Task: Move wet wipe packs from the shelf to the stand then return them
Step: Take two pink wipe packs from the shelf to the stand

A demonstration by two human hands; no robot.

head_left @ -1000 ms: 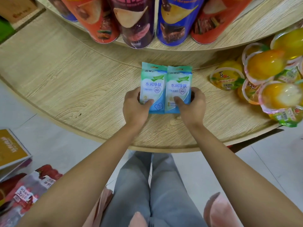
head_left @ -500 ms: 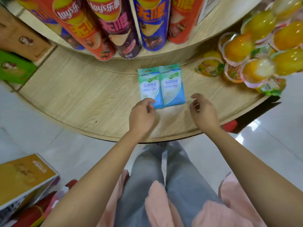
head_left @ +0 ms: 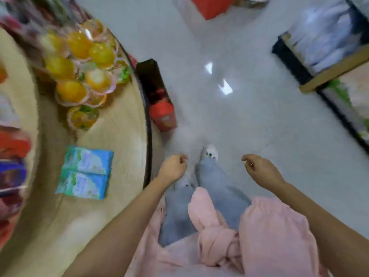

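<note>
Wet wipe packs [head_left: 85,171] touching on stand [head_left: 119,136]; left hand [head_left: 173,167], right hand [head_left: 259,169] empty.

Wood-grain stand [head_left: 123,120] — glossy plastic wipe packs [head_left: 85,172].

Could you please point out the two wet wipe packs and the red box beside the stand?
Upper wipe pack [head_left: 90,161]: head view, middle of its front.
Lower wipe pack [head_left: 83,183]: head view, middle of its front.
Red box [head_left: 162,114]: head view, its red lower end.
</note>
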